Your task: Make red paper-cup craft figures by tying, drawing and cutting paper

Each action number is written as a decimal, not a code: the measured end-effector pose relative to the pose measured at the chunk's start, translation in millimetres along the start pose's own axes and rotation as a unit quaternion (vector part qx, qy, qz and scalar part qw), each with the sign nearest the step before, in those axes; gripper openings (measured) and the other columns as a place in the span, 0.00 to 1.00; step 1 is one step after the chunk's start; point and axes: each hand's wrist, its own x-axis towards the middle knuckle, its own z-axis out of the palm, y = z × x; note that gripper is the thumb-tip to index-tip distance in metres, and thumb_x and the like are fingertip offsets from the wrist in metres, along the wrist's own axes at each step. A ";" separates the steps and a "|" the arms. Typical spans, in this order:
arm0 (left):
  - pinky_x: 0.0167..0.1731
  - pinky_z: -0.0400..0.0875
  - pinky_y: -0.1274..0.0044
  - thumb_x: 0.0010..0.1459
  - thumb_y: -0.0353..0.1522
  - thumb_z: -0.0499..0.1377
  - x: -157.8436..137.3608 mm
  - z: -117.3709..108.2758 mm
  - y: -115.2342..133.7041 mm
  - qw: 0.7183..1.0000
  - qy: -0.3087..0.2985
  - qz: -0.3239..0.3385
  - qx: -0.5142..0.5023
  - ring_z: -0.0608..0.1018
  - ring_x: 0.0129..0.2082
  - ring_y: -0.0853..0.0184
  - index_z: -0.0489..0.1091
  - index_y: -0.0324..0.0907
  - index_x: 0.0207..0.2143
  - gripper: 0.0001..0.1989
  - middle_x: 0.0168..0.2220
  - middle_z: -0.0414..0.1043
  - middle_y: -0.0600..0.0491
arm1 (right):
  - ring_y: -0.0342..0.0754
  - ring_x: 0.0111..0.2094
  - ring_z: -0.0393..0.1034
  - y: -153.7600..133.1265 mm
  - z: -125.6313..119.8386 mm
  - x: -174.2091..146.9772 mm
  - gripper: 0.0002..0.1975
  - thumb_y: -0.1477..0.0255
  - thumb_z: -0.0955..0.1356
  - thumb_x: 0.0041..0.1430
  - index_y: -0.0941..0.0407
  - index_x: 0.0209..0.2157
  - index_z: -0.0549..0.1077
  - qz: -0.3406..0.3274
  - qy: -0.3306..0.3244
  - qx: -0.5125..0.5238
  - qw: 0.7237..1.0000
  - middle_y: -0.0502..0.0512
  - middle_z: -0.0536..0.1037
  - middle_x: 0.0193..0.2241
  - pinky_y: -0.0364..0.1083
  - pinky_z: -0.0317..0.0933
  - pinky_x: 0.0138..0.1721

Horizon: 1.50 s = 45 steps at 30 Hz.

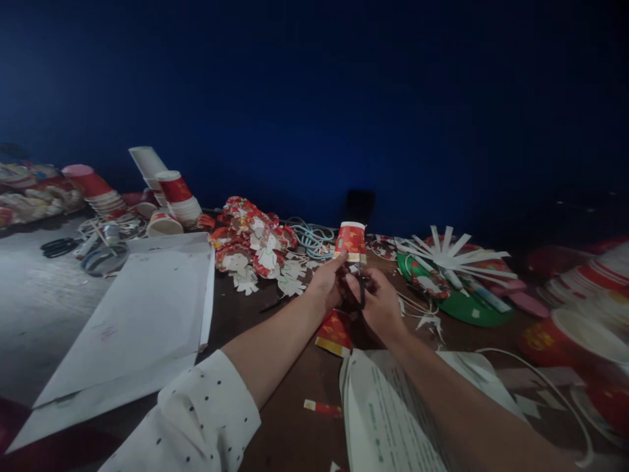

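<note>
**Red paper cup points its narrow end away, scissors at its near edge**

The red paper cup (350, 240) is in front of the person, above the dark brown desk (280, 419), between the two hands. Its narrower, white-edged end points up and away, towards the blue wall (295, 118); its wider end faces back to the person. The long axis runs roughly fore and aft; its exact tilt is unclear. The left hand's (325, 286) grip pinches the cup's near end, thumb on its side. The right hand's (382, 307) grip is closed around dark scissors (362, 290), which point forward at the cup; whether the blades are spread I cannot tell. A red piece with a gold edge (334, 334) lies below the hands, beside a printed booklet (381, 406).
</note>
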 end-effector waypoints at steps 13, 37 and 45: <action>0.13 0.58 0.80 0.52 0.41 0.61 5.1 -6.4 -5.8 0.997 -0.043 0.037 0.048 0.66 0.11 0.73 0.63 0.39 0.23 0.17 0.14 0.64 0.57 | 0.43 0.19 0.66 -9.3 1.1 3.3 0.22 0.54 0.73 0.43 0.56 0.33 0.70 0.033 0.027 0.078 0.996 0.49 0.75 0.21 0.43 0.61 0.21; 0.17 0.67 0.88 0.54 0.25 0.60 7.7 -4.1 17.0 0.993 0.027 0.080 -0.081 0.70 0.15 0.78 0.67 0.35 0.24 0.06 0.18 0.66 0.56 | 0.45 0.23 0.69 -0.9 -1.1 -0.4 0.21 0.57 0.73 0.44 0.55 0.36 0.68 0.074 -0.030 0.101 0.992 0.50 0.76 0.24 0.43 0.62 0.24; 0.19 0.69 0.88 0.56 0.25 0.59 7.4 -3.3 18.1 0.987 0.039 0.111 -0.106 0.70 0.16 0.78 0.67 0.34 0.24 0.08 0.19 0.66 0.55 | 0.45 0.25 0.68 6.7 1.6 -4.6 0.19 0.57 0.72 0.46 0.54 0.34 0.67 0.034 -0.065 0.015 0.997 0.49 0.74 0.25 0.44 0.63 0.27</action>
